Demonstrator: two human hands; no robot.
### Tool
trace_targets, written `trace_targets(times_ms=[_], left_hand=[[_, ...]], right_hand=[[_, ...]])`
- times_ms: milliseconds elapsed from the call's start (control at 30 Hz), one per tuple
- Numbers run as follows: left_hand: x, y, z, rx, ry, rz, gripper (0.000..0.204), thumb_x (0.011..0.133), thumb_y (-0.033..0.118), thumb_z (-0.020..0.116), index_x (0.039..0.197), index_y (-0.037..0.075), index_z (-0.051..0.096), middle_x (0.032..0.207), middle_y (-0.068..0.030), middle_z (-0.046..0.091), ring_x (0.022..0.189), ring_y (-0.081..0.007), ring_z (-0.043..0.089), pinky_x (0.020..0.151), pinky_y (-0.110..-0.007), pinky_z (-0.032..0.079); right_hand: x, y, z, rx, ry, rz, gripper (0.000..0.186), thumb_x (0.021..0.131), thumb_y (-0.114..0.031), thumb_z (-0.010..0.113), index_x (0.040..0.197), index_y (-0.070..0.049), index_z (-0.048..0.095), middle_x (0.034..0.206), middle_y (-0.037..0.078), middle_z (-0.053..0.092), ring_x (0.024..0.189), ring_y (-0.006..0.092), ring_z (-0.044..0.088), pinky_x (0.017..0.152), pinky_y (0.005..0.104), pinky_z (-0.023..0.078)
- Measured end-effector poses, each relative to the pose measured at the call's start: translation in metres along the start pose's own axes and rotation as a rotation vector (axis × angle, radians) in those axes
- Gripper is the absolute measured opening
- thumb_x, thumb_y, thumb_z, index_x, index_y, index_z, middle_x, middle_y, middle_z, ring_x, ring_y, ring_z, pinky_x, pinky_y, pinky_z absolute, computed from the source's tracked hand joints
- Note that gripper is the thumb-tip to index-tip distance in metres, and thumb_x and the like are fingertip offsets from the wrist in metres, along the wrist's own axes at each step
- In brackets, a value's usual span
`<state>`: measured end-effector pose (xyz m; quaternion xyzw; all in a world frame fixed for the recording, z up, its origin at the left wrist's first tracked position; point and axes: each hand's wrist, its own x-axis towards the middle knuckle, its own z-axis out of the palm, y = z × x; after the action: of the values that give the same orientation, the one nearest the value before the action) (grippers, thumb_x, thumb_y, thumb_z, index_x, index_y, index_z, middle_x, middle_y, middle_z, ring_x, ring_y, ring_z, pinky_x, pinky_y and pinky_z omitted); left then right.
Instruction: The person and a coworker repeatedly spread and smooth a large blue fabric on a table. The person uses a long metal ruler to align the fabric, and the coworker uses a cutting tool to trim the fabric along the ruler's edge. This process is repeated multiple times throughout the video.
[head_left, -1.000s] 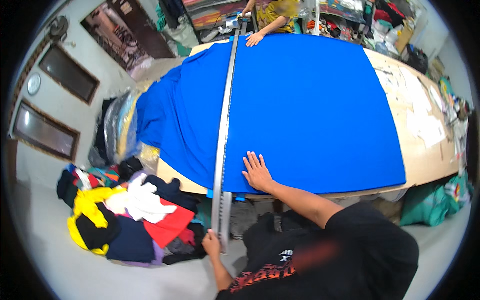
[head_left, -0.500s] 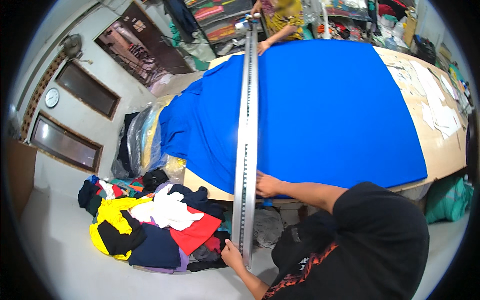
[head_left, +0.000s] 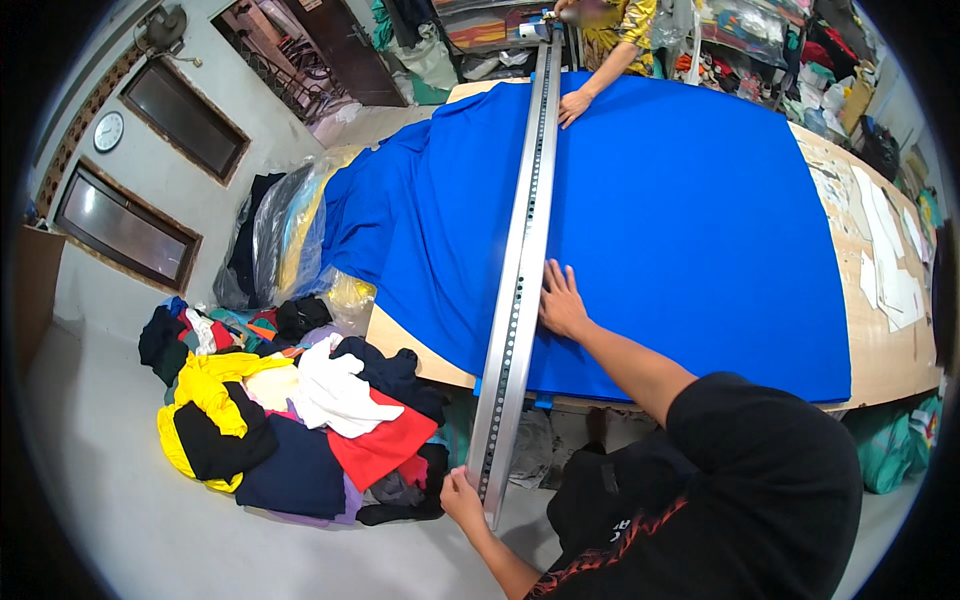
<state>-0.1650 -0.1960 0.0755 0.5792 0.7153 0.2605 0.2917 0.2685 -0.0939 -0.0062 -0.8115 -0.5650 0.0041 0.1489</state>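
Note:
A long silver metal rail with a row of holes lies across bright blue fabric spread on a wooden table. Its near end juts past the table edge. There my left hand is closed on the rail's left edge, fingers partly hidden. My right hand lies on the cloth just right of the rail, fingers spread. At the far side a co-worker's hand rests on the fabric beside the rail. A small white and blue device sits at the rail's far end.
A heap of mixed clothes lies on the floor at the lower left. Plastic-wrapped bundles stand by the table's left end. White paper pieces lie on its right part, and a green sack is below.
My right hand has gone from the table's near edge farther onto the fabric, its fingers now spread. The view has shifted. My left hand keeps its hold on the rail's near end.

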Motion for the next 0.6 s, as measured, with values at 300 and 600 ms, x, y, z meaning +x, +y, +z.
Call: trace_targets(times_ms=[300, 600], left_hand=[[0.112, 0.062, 0.119, -0.176, -0.143, 0.101, 0.048, 0.1, 0.031, 0.066, 0.131, -0.006, 0.062, 0.124, -0.0223, 0.072, 0.112, -0.0349, 0.07, 0.098, -0.043, 0.053], [0.189, 0.125, 0.251, 0.08, 0.146, -0.129, 0.063, 0.09, 0.033, 0.078, 0.133, -0.003, 0.049, 0.121, -0.0269, 0.066, 0.118, -0.046, 0.063, 0.102, -0.052, 0.05]], right_hand=[[-0.194, 0.097, -0.113, 0.015, 0.244, 0.365, 0.047, 0.102, -0.018, 0.057, 0.148, -0.006, 0.052, 0.156, 0.025, 0.041, 0.147, 0.043, 0.035, 0.121, 0.0563, 0.025], [-0.375, 0.235, -0.159, -0.253, 0.466, 1.099, 0.054, 0.107, -0.019, 0.049, 0.158, -0.007, 0.04, 0.161, 0.029, 0.035, 0.148, 0.0461, 0.033, 0.121, 0.0592, 0.026]])
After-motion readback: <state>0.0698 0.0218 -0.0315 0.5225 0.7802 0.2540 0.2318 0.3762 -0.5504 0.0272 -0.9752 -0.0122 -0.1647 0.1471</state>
